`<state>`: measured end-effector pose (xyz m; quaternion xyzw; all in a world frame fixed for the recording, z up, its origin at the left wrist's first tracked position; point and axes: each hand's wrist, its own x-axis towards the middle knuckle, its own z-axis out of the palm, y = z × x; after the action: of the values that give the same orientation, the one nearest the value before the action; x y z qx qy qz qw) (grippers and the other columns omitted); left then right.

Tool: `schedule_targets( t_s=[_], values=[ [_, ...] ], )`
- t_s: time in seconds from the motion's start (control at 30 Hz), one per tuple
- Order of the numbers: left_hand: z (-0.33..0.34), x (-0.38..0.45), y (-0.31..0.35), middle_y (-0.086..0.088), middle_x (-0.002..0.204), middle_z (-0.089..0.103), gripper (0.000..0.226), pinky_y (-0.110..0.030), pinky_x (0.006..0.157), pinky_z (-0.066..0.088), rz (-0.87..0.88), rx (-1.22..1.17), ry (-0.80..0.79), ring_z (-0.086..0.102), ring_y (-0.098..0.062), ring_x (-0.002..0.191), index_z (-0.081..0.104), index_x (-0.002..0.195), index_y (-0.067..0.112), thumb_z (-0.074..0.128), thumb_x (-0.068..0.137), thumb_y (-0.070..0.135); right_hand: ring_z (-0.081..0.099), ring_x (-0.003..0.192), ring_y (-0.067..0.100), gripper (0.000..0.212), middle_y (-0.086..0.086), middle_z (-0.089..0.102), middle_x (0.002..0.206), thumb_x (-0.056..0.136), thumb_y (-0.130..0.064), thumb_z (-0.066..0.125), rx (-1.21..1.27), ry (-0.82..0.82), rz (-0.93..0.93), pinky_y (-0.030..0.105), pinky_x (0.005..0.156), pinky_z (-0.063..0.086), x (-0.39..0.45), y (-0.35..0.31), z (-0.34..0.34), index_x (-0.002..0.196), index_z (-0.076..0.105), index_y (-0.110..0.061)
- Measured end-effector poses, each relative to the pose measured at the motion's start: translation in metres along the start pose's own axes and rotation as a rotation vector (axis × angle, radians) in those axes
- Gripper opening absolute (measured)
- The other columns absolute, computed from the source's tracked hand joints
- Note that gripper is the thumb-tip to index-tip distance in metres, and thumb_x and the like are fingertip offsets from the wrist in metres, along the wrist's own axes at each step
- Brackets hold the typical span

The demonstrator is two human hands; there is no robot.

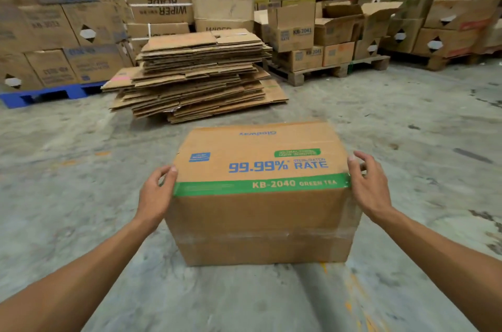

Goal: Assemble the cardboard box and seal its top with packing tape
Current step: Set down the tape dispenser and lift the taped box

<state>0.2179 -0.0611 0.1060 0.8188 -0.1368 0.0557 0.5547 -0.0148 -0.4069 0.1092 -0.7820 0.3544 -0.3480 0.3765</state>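
A closed cardboard box (260, 196) sits on the grey concrete floor (81, 163) in the near middle of the scene, its printed face turned up (blue "99.99% RATE" lettering above a green band (260, 187) reading "KB-2040 GREEN TEA"). Clear packing tape (266, 236) runs along the seam of the near side. The left hand (156, 193) cups the box's upper left edge, thumb on the top face and fingers curled down the left side. The right hand (370, 185) presses against the upper right edge, fingers spread and bent over the corner. Both forearms reach in from the near corners. Beyond the box, a tall stack of flattened cartons (198, 73) lies on the floor. Far behind it stand walls of stacked boxes, some on a blue pallet (49, 94) at left and others on a wooden pallet (326, 71) at right.
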Motion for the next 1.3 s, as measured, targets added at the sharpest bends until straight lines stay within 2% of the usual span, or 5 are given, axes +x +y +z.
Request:
schedule_targets(
  t_s=[0.4,0.53,0.87,1.0,1.3],
  values=[
    [-0.008,0.029,0.007,-0.004,0.134,0.051,0.063,-0.032,0.089,0.041,-0.226,0.157,-0.319,0.054,-0.021,0.109,0.036,0.148,0.021,0.056,0.093,0.046,0.059,0.105,0.027,0.067,0.009,0.051,0.143,0.097,-0.045,0.052,0.016,-0.473,0.360,0.037,0.071,0.048,0.054,-0.013,-0.008,0.154,0.025,-0.024],
    [-0.006,0.040,0.009,0.005,0.135,0.054,0.052,-0.032,0.092,0.045,-0.259,0.128,-0.454,0.058,-0.015,0.108,0.040,0.142,0.026,0.053,0.095,0.046,0.061,0.108,0.025,0.071,0.005,0.050,0.144,0.097,-0.044,0.053,0.091,-0.520,0.363,0.040,0.088,0.052,0.063,-0.011,0.000,0.156,0.016,-0.027],
    [-0.003,0.039,0.000,0.005,0.159,0.027,0.084,-0.034,0.112,0.029,-0.165,0.203,-0.363,0.035,-0.019,0.140,0.015,0.156,0.023,0.056,0.090,0.056,0.070,0.099,0.024,0.056,0.002,0.068,0.120,0.095,-0.045,0.055,0.237,-0.589,0.248,0.043,0.082,0.058,0.052,0.003,0.001,0.145,0.031,-0.035],
    [-0.019,0.036,0.006,0.009,0.157,0.030,0.081,-0.028,0.105,0.030,-0.035,0.213,-0.283,0.037,-0.015,0.138,0.016,0.155,0.029,0.057,0.090,0.054,0.069,0.090,0.003,0.053,-0.006,0.065,0.120,0.098,-0.034,0.054,0.306,-0.512,0.083,0.017,0.066,0.056,0.042,-0.009,0.002,0.145,0.030,-0.034],
    [-0.037,-0.010,-0.040,0.009,0.152,0.038,0.112,-0.033,0.112,0.035,0.008,0.227,-0.208,0.045,-0.011,0.134,-0.003,0.155,0.034,0.078,0.078,0.035,0.051,0.128,0.014,0.100,-0.018,0.033,0.150,0.083,-0.041,0.068,0.102,-0.487,-0.130,0.045,0.105,0.046,-0.007,0.030,0.029,0.151,-0.005,-0.047]
  ],
)
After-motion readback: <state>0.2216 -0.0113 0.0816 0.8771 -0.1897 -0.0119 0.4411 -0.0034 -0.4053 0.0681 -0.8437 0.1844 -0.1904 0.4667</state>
